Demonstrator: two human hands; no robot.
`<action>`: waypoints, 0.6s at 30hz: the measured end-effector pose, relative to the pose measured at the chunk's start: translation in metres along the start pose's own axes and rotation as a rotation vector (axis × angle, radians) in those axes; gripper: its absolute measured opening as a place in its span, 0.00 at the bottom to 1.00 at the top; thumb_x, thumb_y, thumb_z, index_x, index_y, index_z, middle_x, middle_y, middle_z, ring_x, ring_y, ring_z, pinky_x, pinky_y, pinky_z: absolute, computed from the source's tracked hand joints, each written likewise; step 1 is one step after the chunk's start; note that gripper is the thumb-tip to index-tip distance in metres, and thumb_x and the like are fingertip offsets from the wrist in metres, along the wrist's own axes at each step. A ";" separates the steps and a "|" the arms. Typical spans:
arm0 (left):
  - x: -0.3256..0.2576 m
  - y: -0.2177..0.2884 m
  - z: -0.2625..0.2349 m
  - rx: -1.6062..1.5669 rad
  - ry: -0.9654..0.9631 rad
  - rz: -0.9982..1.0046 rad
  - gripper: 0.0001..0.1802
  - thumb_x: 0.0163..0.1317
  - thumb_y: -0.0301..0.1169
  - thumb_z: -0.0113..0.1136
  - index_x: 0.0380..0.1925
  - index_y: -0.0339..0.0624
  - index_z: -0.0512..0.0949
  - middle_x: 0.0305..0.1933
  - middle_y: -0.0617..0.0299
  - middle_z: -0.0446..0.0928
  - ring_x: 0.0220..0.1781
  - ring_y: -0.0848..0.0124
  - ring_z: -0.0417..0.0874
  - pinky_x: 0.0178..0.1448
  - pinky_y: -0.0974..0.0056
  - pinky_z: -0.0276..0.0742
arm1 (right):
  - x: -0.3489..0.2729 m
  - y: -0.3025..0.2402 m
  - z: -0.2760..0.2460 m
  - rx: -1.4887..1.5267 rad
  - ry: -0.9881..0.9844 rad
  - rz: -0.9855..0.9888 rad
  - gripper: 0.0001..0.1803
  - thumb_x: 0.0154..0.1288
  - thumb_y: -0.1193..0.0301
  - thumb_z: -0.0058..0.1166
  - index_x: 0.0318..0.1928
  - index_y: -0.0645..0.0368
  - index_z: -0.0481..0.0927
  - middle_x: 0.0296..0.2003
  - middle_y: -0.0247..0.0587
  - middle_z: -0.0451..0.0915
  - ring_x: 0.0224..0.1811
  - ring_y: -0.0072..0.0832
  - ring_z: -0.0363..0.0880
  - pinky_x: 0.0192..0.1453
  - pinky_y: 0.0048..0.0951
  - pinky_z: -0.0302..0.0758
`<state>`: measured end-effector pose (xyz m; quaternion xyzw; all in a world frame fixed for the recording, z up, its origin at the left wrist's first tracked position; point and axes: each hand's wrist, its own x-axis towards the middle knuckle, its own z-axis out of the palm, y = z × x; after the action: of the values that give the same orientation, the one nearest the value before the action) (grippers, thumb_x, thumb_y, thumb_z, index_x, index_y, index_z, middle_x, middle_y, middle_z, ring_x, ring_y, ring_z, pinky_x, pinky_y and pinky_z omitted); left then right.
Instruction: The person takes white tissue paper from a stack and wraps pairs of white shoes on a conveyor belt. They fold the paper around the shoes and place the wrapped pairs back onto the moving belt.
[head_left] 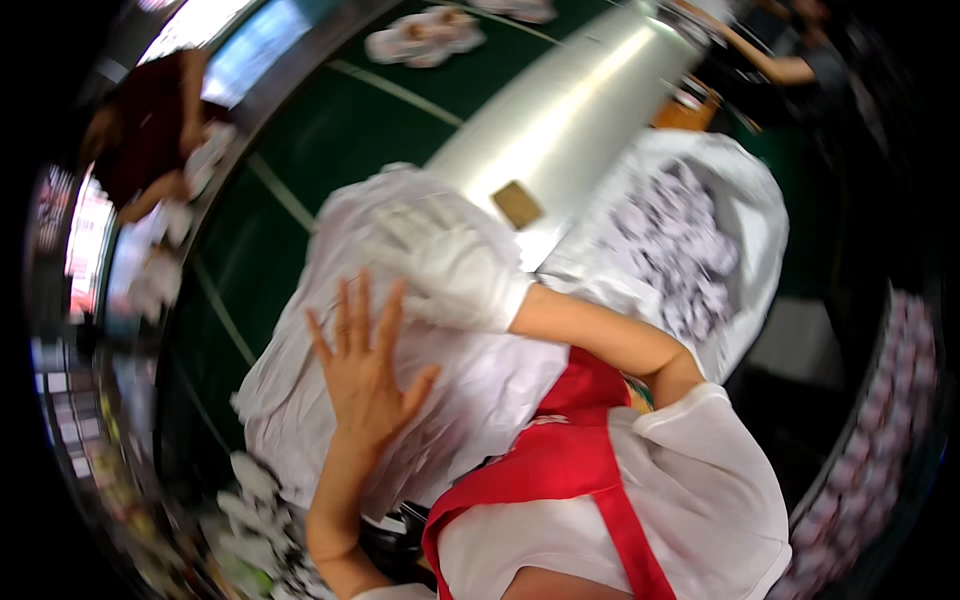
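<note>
We spread our left hand (pixel 365 392) and gloved right hand (pixel 445 268) open over white cloth (pixel 465 380), its long axis slanting from upper centre to lower left.

Bare L fingers (pixel 361 315) spread over wht cloth pile (pixel 300 390), gloved R fingers (pixel 405 228) just beside.

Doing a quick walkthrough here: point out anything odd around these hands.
The hands don't match: the right hand wears a white glove, while the left hand is bare. Blur hides finer faults.
</note>
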<state>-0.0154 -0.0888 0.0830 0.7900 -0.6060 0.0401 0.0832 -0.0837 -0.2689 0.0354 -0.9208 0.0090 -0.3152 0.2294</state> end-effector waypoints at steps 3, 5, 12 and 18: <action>-0.002 -0.012 0.066 0.030 -0.079 -0.077 0.45 0.51 0.48 0.57 0.71 0.47 0.60 0.77 0.45 0.46 0.79 0.48 0.42 0.75 0.36 0.26 | -0.037 0.025 -0.043 0.175 0.185 0.117 0.24 0.60 0.60 0.54 0.54 0.58 0.76 0.48 0.53 0.78 0.52 0.46 0.77 0.56 0.45 0.72; -0.001 -0.012 0.073 0.033 -0.068 -0.059 0.45 0.51 0.46 0.56 0.71 0.45 0.59 0.77 0.44 0.46 0.79 0.48 0.42 0.75 0.36 0.25 | -0.103 0.064 -0.073 0.015 0.283 0.293 0.19 0.67 0.58 0.49 0.48 0.59 0.79 0.32 0.47 0.82 0.33 0.44 0.82 0.39 0.35 0.78; -0.001 -0.007 0.071 0.043 -0.027 -0.015 0.44 0.50 0.40 0.50 0.72 0.43 0.56 0.78 0.45 0.45 0.80 0.49 0.40 0.76 0.39 0.25 | -0.407 0.169 -0.090 -1.035 0.081 1.557 0.33 0.51 0.63 0.62 0.60 0.52 0.73 0.63 0.56 0.68 0.65 0.51 0.66 0.65 0.43 0.68; -0.005 -0.009 0.069 0.056 -0.032 -0.022 0.43 0.52 0.41 0.49 0.72 0.43 0.56 0.77 0.45 0.45 0.80 0.49 0.41 0.76 0.38 0.25 | -0.429 0.181 -0.120 -0.529 -0.016 1.771 0.20 0.61 0.59 0.54 0.54 0.45 0.80 0.50 0.47 0.81 0.52 0.44 0.79 0.56 0.39 0.75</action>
<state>-0.0101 -0.0944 0.0134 0.7992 -0.5972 0.0435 0.0520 -0.4741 -0.4114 -0.2055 -0.6025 0.7800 -0.0059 0.1692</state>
